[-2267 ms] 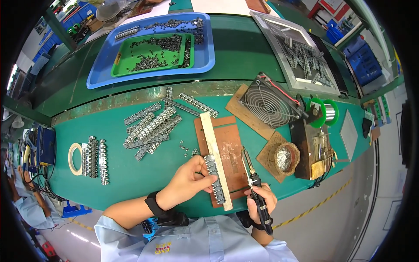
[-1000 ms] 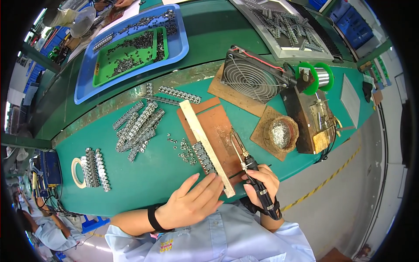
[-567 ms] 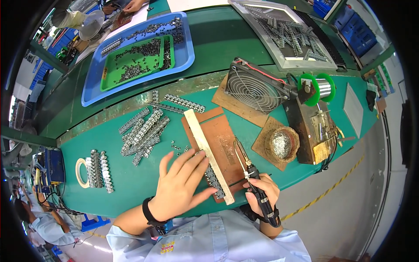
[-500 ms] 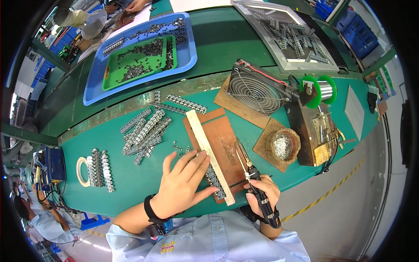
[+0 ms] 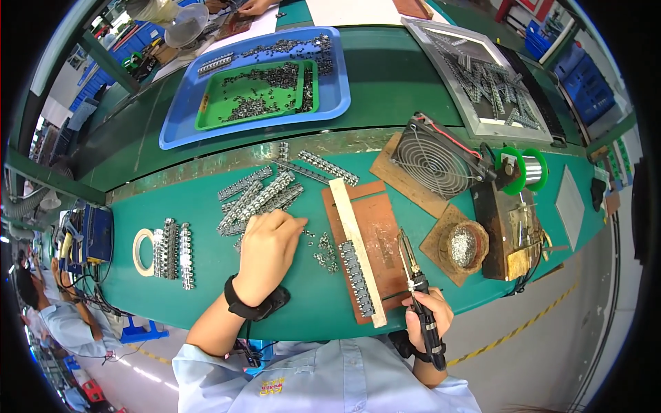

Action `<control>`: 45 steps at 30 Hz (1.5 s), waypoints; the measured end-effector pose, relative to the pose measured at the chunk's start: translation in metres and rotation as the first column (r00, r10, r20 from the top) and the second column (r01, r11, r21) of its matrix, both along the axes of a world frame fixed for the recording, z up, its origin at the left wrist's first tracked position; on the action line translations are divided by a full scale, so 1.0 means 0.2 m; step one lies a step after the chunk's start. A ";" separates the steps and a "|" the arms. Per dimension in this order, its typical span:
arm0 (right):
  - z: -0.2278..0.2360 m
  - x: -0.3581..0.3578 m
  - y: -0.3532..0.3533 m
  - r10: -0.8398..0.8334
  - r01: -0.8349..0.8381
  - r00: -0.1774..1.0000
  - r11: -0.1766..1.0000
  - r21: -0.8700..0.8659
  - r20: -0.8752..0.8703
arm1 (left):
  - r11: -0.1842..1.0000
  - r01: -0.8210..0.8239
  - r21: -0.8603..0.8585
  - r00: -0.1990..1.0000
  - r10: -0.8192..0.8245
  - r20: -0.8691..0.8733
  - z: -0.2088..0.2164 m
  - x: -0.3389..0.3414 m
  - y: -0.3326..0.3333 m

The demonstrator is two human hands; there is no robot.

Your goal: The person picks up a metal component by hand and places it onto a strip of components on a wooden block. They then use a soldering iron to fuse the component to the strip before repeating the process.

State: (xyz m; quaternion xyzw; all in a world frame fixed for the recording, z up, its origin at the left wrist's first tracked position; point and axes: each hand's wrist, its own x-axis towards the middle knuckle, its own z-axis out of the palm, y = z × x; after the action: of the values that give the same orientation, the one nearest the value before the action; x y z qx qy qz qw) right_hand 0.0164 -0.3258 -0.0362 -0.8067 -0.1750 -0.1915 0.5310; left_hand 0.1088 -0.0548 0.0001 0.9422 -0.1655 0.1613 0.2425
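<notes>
My right hand [image 5: 428, 318] grips a black soldering iron [image 5: 425, 306], its long metal tip pointing away from me beside the brown board. My left hand [image 5: 265, 251] is bent over the near end of a pile of metal connector strips [image 5: 258, 196]. Its fingers curl down with their tips hidden, so what they hold cannot be made out. On the brown board [image 5: 385, 241], a dark strip of small metal parts [image 5: 354, 275] lies along a pale wooden bar [image 5: 358, 251], touched by neither hand. Loose small parts [image 5: 326, 255] lie between the pile and the board.
A fan [image 5: 434, 157], a solder bowl [image 5: 468, 246] and a green solder reel [image 5: 523, 170] stand on the right. Blue tray [image 5: 180, 117] and green tray [image 5: 206, 113] hold small parts at the back. A tape ring [image 5: 140, 258] and more strips [image 5: 186, 256] lie left.
My left hand has left the wooden bar and moved left to the strip pile, its spread fingers now curled. The whole view has shifted. The right hand still holds the soldering iron.
</notes>
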 end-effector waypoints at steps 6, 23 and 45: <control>-0.01 0.01 0.00 -0.011 0.011 1.000 1.000 0.001 -0.005 | 0.997 -0.056 0.055 0.998 0.058 -0.025 -0.05 0.07 -0.04; 0.08 -0.03 0.12 0.186 -0.232 0.940 0.964 0.133 0.286 | 0.979 -0.183 -0.087 0.974 0.192 0.118 -0.07 -0.09 0.00; 0.03 -0.13 0.06 -0.201 0.203 0.977 0.979 0.022 -0.069 | 0.541 -0.052 -0.840 0.843 -0.427 -0.327 -0.02 -0.12 -0.11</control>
State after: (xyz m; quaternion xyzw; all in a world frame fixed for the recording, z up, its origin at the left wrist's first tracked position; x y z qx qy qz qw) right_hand -0.0094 -0.3148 -0.0293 -0.8185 -0.0715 -0.2200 0.5259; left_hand 0.0854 -0.0758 -0.0047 0.7007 -0.1067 -0.0569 0.7031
